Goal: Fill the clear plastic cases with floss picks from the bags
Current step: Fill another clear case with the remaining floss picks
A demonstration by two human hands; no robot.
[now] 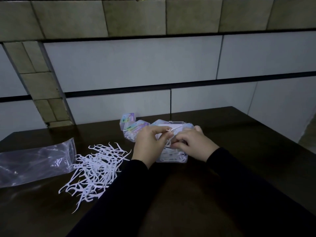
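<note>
A loose heap of floss picks (95, 168) lies on the dark desk (196, 194), left of both hands, beside a clear bag (34, 161). Beyond, the left hand (150, 142) pinches one floss pick (176, 129) above the open clear case (172, 157); the right hand (193, 142) curls on that case, fingers among its picks; two filled cases (131, 124) sit just behind.

1. No text is showing clearly enough to read anywhere.
2. Two closed cases (128, 119) near the desk's (239, 142) far edge are carrying colourful labels, their print staying too blurred to read.
</note>
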